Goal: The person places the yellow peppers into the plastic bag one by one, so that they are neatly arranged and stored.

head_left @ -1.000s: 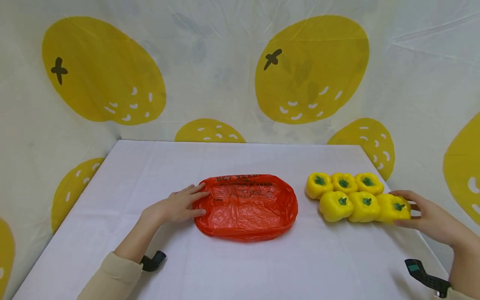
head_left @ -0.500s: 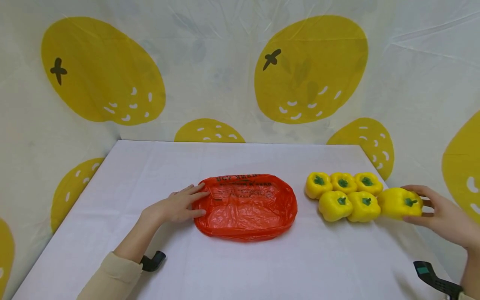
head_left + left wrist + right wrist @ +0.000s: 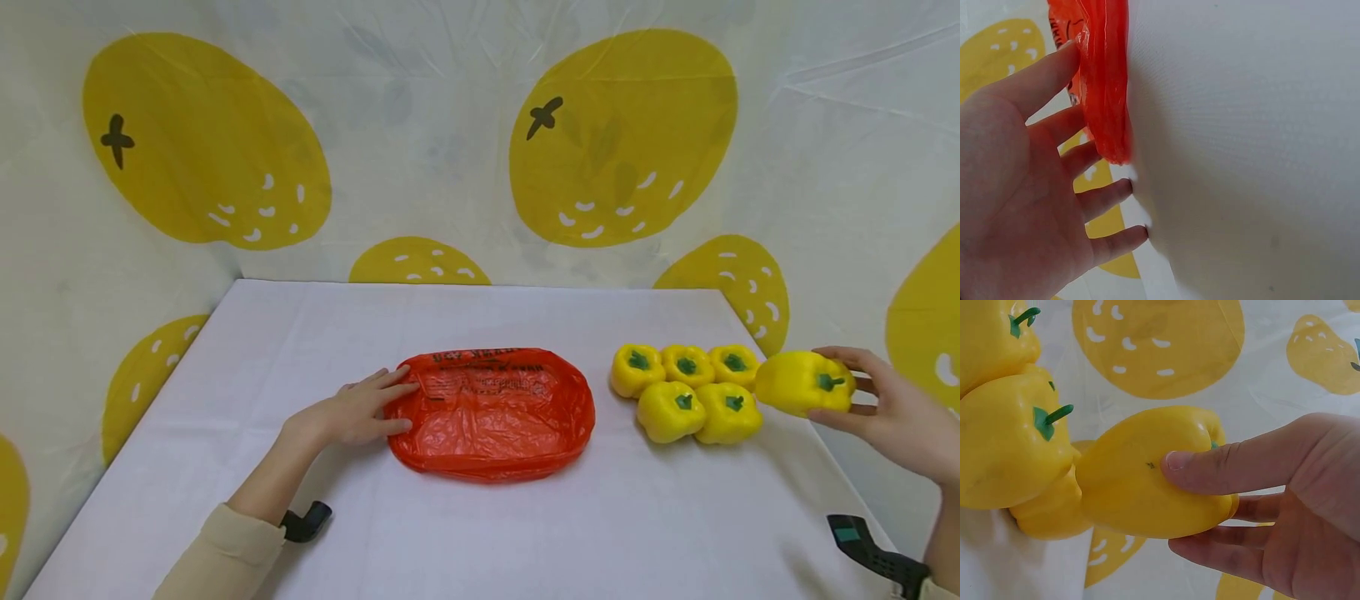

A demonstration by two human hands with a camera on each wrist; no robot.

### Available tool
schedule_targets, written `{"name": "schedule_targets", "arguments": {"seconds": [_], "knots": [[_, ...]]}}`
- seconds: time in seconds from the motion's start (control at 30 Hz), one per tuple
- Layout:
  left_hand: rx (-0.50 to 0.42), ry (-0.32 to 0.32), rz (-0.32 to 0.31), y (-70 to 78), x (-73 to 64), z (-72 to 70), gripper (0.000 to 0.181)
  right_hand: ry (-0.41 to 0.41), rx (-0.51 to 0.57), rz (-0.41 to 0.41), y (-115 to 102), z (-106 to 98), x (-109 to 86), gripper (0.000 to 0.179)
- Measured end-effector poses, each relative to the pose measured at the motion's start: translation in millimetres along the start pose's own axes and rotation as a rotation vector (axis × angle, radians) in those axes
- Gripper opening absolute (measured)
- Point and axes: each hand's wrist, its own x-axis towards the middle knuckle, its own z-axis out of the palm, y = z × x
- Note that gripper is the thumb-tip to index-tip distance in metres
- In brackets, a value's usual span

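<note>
A yellow bell pepper is gripped in my right hand, held up off the table beside the others and tipped so its green stem points right. The right wrist view shows the thumb across the pepper and the fingers on its far side. Several more bell peppers sit in two close rows to its left. My left hand rests, fingers straight and spread, at the left edge of a red plastic bag. In the left wrist view its thumb and some fingers touch the bag's rolled rim.
A white-covered table carries everything, its right edge below the raised pepper. Behind it hangs a cloth printed with large yellow fruits. A black wrist-camera mount juts from each wrist.
My right hand has pulled the front-row end pepper to the right, away from its neighbours, then lifted and tilted it. The left hand and the red bag have stayed put.
</note>
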Motion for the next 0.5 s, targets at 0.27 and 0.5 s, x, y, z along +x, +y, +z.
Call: {"name": "schedule_targets", "arguments": {"seconds": [0.27,0.5], "knots": [[0.015,0.007,0.009,-2.2,1.5,0.9,0.070,0.064,0.023,-0.059,-12,-2,-0.7,0.080],[0.011,0.008,0.016,-3.1,1.3,1.3,0.070,0.079,0.010,-0.087,-26,-3,1.3,0.079]]}}
